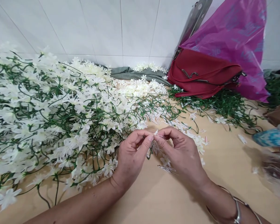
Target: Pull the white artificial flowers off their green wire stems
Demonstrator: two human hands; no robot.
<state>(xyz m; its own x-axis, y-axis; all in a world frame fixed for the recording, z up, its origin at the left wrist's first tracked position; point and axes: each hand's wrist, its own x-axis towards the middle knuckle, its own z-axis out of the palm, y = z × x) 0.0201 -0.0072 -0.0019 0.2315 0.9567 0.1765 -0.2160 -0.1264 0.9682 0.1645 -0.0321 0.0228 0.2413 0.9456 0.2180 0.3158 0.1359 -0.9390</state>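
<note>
My left hand and my right hand meet at the middle of the table, thumbs and forefingers pinched tip to tip. Between them is a small white artificial flower piece, mostly covered by the fingers. A green plastic stem hangs below my left fingertips. Thin white strands show at my right fingertips; their exact join to the flower is hidden. Under the hands lie loose white stamens and a white blossom.
A big heap of white artificial flowers on green stems covers the left. Loose white petals and green stems lie behind. At the back right are a red handbag and a purple plastic bag, against a tiled wall.
</note>
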